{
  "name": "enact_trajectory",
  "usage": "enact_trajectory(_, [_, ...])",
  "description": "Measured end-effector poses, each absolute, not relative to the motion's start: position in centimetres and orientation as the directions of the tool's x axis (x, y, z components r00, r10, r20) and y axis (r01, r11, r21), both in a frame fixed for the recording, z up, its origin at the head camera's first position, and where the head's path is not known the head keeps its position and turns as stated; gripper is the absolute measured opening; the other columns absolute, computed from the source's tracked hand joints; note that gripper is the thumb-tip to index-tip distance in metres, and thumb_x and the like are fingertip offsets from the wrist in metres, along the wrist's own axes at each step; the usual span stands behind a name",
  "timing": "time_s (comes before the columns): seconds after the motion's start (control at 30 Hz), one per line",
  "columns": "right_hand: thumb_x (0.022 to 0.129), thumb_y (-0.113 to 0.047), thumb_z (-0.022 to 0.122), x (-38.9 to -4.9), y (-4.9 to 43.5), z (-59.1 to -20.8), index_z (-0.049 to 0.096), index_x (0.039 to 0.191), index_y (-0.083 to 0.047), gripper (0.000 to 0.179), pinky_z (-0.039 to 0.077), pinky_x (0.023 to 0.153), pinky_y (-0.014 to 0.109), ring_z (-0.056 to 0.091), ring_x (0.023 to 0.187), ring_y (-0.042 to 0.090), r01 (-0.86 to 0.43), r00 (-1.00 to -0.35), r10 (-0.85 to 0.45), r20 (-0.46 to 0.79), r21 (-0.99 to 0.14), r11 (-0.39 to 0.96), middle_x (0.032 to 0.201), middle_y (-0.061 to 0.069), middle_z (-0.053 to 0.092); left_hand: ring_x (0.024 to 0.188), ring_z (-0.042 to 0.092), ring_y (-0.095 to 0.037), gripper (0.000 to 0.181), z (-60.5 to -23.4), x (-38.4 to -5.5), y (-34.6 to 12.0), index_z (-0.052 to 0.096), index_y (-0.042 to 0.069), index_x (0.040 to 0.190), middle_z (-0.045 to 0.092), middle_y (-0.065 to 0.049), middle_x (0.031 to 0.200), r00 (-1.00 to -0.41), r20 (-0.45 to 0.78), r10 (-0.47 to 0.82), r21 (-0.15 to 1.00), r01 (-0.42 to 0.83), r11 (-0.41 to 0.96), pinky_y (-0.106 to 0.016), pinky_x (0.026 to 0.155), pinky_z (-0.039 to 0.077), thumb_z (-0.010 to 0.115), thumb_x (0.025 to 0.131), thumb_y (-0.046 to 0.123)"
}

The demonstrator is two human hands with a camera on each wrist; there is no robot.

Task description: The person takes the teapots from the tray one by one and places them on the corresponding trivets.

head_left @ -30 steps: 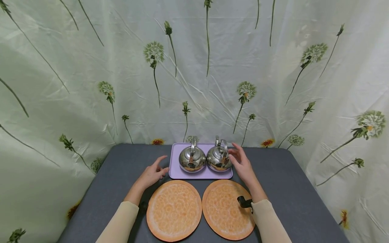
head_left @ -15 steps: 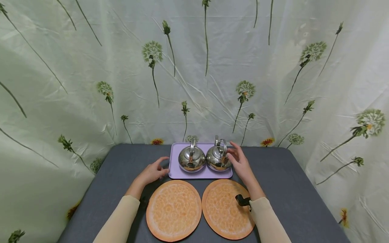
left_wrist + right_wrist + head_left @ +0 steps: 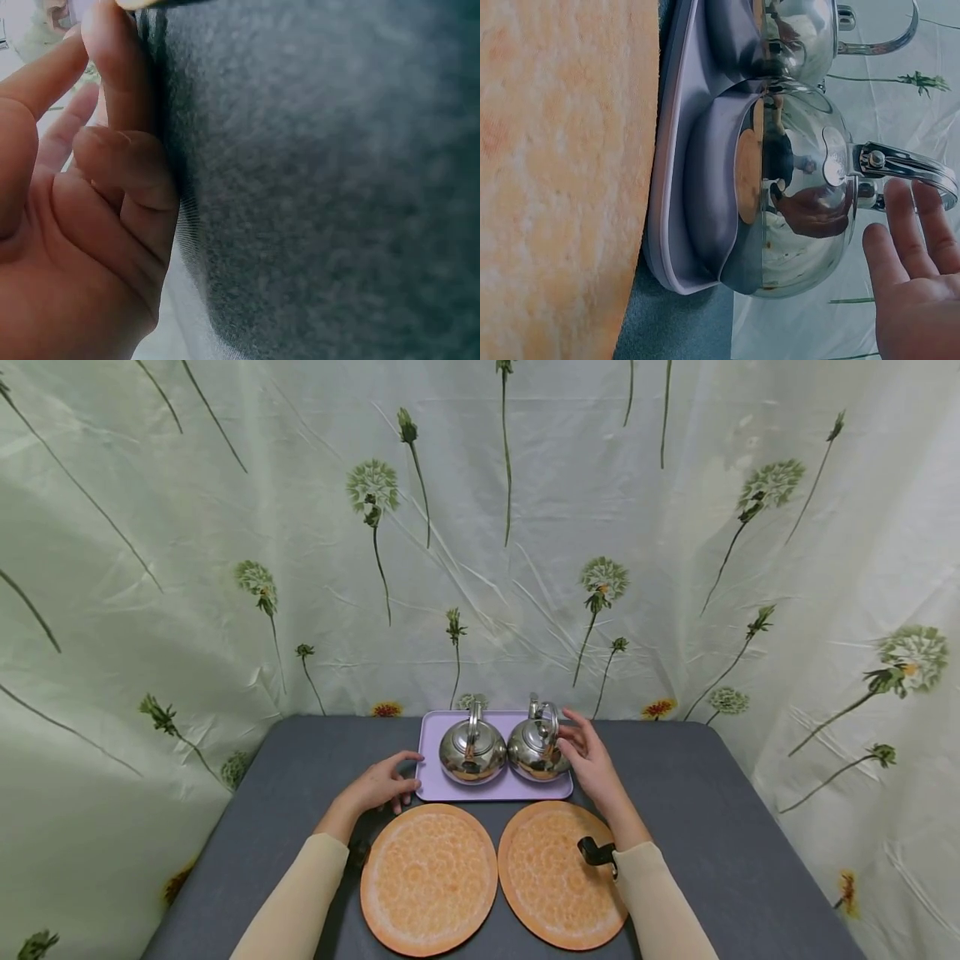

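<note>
Two shiny steel kettles stand side by side on a lilac tray (image 3: 433, 781) at the back of the table, the left kettle (image 3: 472, 758) and the right kettle (image 3: 537, 760). My left hand (image 3: 378, 783) is at the tray's left edge, its index finger and thumb right at the rim, the other fingers bent beneath. In the left wrist view those fingers (image 3: 124, 161) rest low by the dark cloth. My right hand (image 3: 592, 764) is beside the right kettle, with loosely extended fingers (image 3: 907, 232) right at its raised handle (image 3: 911, 165).
Two round orange-patterned mats lie in front of the tray, the left mat (image 3: 429, 881) and the right mat (image 3: 558, 893). Dark grey cloth (image 3: 675, 810) covers the table. Behind it hangs a pale curtain (image 3: 300, 485) printed with dandelions.
My left hand has come in to the tray's left edge, its index finger lowering toward the rim. My right hand has edged slightly closer to the right kettle's handle. The kettles have stayed put.
</note>
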State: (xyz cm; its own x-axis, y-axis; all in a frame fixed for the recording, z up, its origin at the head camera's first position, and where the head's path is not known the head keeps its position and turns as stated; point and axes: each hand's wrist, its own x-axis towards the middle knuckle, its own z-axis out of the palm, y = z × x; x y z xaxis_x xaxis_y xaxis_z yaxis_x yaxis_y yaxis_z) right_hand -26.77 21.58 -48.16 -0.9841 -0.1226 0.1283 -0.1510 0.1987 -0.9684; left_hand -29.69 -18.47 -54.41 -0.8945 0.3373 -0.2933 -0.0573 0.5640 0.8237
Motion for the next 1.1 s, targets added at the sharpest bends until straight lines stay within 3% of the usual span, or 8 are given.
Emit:
enact_trajectory(0.17, [0.104, -0.022, 0.054, -27.4, 21.6, -49.2, 0.037, 0.153, -0.025, 0.052, 0.038, 0.109, 0.049, 0.049, 0.136, 0.034, -0.178, -0.981, -0.119, 0.156, -0.962, 0.205, 0.144, 0.018, 0.054, 0.05, 0.061, -0.017, 0.05, -54.5, -30.1, -18.7, 0.047, 0.03, 0.144, 0.067, -0.006, 0.072, -0.879, -0.318, 0.355, 0.826, -0.073, 0.559, -0.028, 0.043, 0.04, 0.066, 0.097, 0.03])
enact_trajectory(0.37, [0.105, -0.017, 0.052, -27.6, 21.3, -49.2, 0.039, 0.151, -0.022, 0.049, 0.046, 0.099, 0.047, 0.06, 0.125, 0.034, -0.199, -0.973, -0.144, 0.18, -0.972, 0.128, 0.136, 0.022, 0.059, 0.049, 0.062, -0.016, 0.047, -54.7, -30.5, -18.8, 0.049, 0.028, 0.14, 0.067, -0.006, 0.072, -0.854, -0.353, 0.382, 0.844, -0.115, 0.524, -0.027, 0.042, 0.038, 0.066, 0.097, 0.029])
enact_trajectory(1.1, [0.103, -0.008, 0.052, -28.3, 20.8, -49.3, 0.046, 0.146, -0.016, 0.044, 0.053, 0.09, 0.03, 0.071, 0.104, 0.028, -0.157, -0.979, -0.139, 0.147, -0.986, 0.06, 0.124, 0.027, 0.064, 0.056, 0.069, -0.014, 0.049, -55.1, -31.0, -19.2, 0.048, 0.024, 0.14, 0.075, -0.007, 0.085, -0.832, -0.369, 0.414, 0.873, -0.159, 0.461, -0.024, 0.042, 0.038, 0.068, 0.096, 0.028])
